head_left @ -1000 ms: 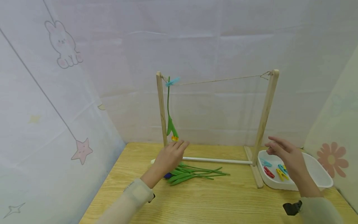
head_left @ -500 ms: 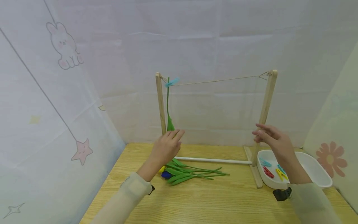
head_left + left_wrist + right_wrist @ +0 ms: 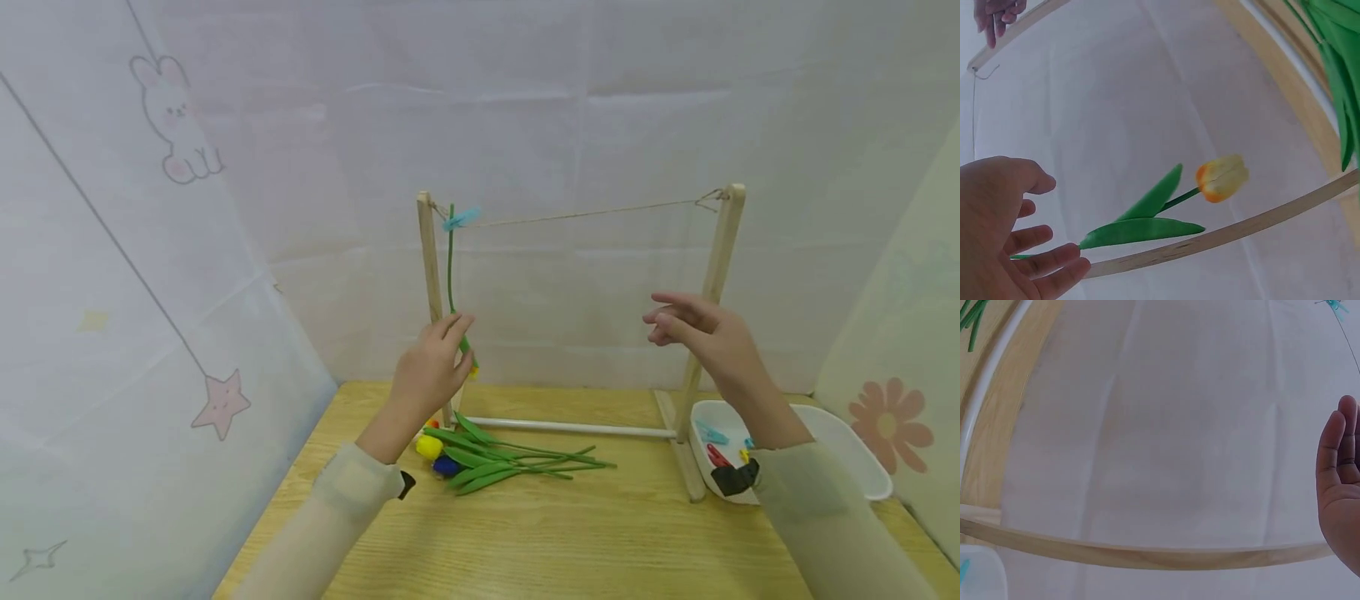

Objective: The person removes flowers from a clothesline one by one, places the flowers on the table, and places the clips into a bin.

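Note:
A tulip with a yellow-orange bloom (image 3: 1222, 178) hangs upside down from the string (image 3: 585, 216), its stem held by a blue clothespin (image 3: 461, 219). My left hand (image 3: 427, 371) is raised in front of the tulip's leaves and partly covers them in the head view. In the left wrist view its fingers are spread and relaxed beside the stem, gripping nothing; whether they touch it I cannot tell. My right hand (image 3: 712, 337) hovers before the right wooden post (image 3: 722, 258), fingers loosely bent, with nothing visible in it.
Several tulips (image 3: 491, 462) with green stems lie on the table (image 3: 525, 542), yellow and blue blooms at their left. At right stands a white tray (image 3: 855, 454) with clothespins, including a red one (image 3: 717, 456). A white rod (image 3: 570, 428) joins the frame's feet; the left post (image 3: 430, 258) stands close to my left hand.
My left hand has risen and shifted slightly left, uncovering the yellow and blue blooms on the table. My right hand has moved up and left, away from over the tray.

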`<state>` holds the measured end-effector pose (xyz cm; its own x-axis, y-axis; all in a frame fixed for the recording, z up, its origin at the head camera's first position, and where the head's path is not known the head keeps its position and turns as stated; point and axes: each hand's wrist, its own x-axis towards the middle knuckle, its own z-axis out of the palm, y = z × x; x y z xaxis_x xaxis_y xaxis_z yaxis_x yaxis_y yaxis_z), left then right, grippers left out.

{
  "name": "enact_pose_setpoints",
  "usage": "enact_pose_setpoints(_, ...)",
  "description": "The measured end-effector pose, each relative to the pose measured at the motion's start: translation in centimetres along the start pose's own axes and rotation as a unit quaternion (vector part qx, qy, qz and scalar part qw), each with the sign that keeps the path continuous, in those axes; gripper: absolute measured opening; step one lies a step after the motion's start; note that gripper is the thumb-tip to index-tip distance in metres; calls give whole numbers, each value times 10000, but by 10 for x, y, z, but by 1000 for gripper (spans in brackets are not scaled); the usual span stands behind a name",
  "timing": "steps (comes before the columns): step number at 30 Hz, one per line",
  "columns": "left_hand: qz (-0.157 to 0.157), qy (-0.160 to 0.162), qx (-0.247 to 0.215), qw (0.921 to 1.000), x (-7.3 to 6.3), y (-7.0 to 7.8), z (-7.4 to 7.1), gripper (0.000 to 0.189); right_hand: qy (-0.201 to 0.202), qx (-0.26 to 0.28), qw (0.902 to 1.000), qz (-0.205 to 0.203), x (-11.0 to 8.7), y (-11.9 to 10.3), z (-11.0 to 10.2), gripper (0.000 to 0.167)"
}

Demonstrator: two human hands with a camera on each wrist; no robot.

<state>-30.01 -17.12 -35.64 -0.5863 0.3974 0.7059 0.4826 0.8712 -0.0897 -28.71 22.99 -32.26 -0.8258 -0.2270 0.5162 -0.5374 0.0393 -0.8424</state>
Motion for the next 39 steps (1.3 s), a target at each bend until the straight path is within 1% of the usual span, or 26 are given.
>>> enact_pose_setpoints(5, -260, 84, -159, 9995, 11, 2, -8, 55, -170, -146, 9997, 8, 16, -13, 12, 37)
enact_pose_setpoints(9, -580, 94, -452, 9972, 21, 1, -14, 58, -203, -367, 9991, 11, 29, -25, 23, 37)
enact_pose_setpoints(12, -806, 95, -732, 9940, 29, 0, -19, 58, -192, -453, 9988, -20, 40, -35, 33, 39)
enact_pose_setpoints(16, -1039, 100, -1038, 9891, 38, -1, -21, 58, -245, -463, 9986, 63, 54, -47, 46, 42)
enact_pose_setpoints(20, -1192, 233, -1216, 9851, 44, -2, -20, 62, -297, -389, 9985, 238, 68, -56, 58, 44)
enact_pose_setpoints(22, -1294, 300, -1333, 9821, 47, -1, -20, 63, -330, -285, 9987, 273, 74, -60, 63, 44)
enact_pose_setpoints(24, -1469, 317, -1467, 9777, 51, 0, -20, 65, -376, -118, 9989, 269, 81, -64, 69, 44)
enact_pose_setpoints(27, -1756, 248, -1630, 9706, 59, 5, -22, 69, -499, 113, 9983, 268, 90, -69, 76, 44)
enact_pose_setpoints(30, -2031, 100, -1705, 9641, 69, 11, -24, 73, -592, 258, 9975, 279, 99, -74, 83, 44)
enact_pose_setpoints(34, -2339, -143, -1718, 9569, 80, 16, -26, 78, -701, 243, 9967, 328, 111, -78, 94, 44)
enact_pose_setpoints(36, -2453, -251, -1677, 9545, 84, 18, -26, 79, -721, 223, 9965, 355, 118, -80, 100, 43)
enact_pose_setpoints(39, -2541, -323, -1585, 9536, 88, 21, -26, 80, -677, 191, 9966, 417, 127, -81, 108, 42)
